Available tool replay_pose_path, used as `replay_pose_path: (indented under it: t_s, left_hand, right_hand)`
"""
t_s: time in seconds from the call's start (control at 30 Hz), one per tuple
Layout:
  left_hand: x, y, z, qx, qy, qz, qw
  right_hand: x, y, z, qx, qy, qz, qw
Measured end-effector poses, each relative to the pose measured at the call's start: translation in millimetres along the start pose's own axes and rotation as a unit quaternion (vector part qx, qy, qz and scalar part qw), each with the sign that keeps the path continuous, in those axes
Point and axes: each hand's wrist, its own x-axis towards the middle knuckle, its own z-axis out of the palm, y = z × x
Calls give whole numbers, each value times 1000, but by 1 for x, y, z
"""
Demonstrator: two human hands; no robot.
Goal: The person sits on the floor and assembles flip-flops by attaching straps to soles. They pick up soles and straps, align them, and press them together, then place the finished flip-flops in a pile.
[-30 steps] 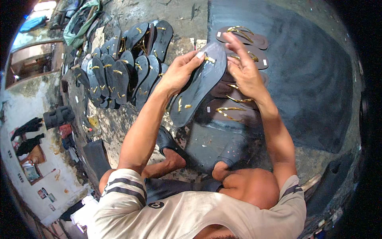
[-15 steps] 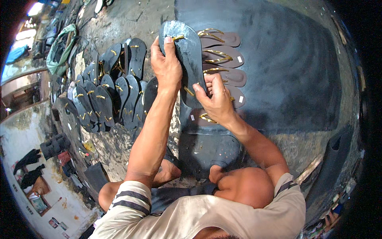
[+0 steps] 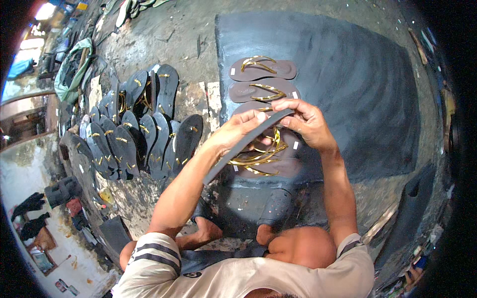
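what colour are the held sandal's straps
Shiny gold straps, best seen in the head view.

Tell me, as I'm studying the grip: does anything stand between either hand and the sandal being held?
Nothing visible does: the left hand and right hand both touch the held sandal directly. Its gold straps show near the left hand; whether they touch it is unclear.

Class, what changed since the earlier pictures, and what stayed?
The held sandal turned from underside-up to edge-on, baring its gold straps. The right hand moved from its lower part to its upper end; the left hand kept hold. The sandals on the mat stayed put.
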Motion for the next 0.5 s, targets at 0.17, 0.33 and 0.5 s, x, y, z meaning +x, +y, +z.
replay_pose_path:
  t_s: [0.17, 0.33, 0.5]
  left_hand:
    - [4, 43, -77, -201, -43, 49, 977]
    - [96, 93, -125, 13, 228, 223, 948]
    - [168, 102, -163, 179, 378, 158, 894]
  right_hand:
    - [20, -10, -43, -135, 202, 38, 969]
    - [114, 20, -92, -179, 294, -23, 939]
    - [173, 64, -141, -276, 317, 29, 907]
